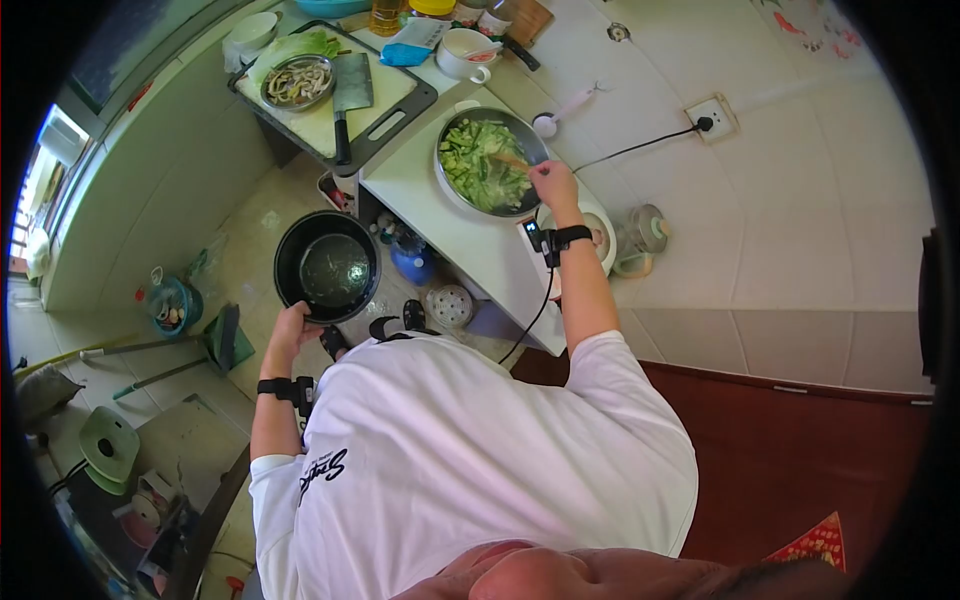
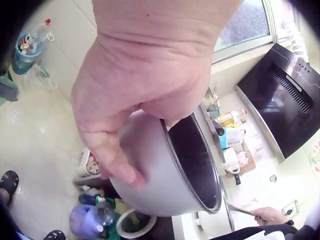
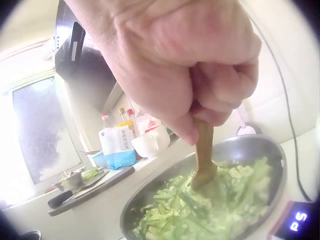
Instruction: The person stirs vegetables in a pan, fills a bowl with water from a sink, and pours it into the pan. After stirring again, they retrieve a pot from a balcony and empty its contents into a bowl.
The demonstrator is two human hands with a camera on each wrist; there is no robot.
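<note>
My left hand (image 1: 291, 330) grips the rim of a round pot (image 2: 150, 172), thumb and fingers on either side of its wall. The pot is dark inside and grey outside, held over the floor beside the counter, with a little shine at its bottom. My right hand (image 1: 555, 187) holds a wooden spatula (image 3: 205, 155) by its handle, with the fist closed round it. The spatula's lower end is in chopped green vegetables (image 3: 200, 210) with pale yellowish bits, inside a dark frying pan (image 3: 245, 147) on the counter.
On the counter's left end, a cutting board (image 1: 405, 100) carries a cleaver (image 1: 353, 85) and a bowl of sliced food (image 1: 298, 82). A white cup (image 1: 462, 52) and bottles stand behind. A black cord (image 1: 630, 150) runs from the wall socket. Below stands a blue jug (image 1: 412, 262).
</note>
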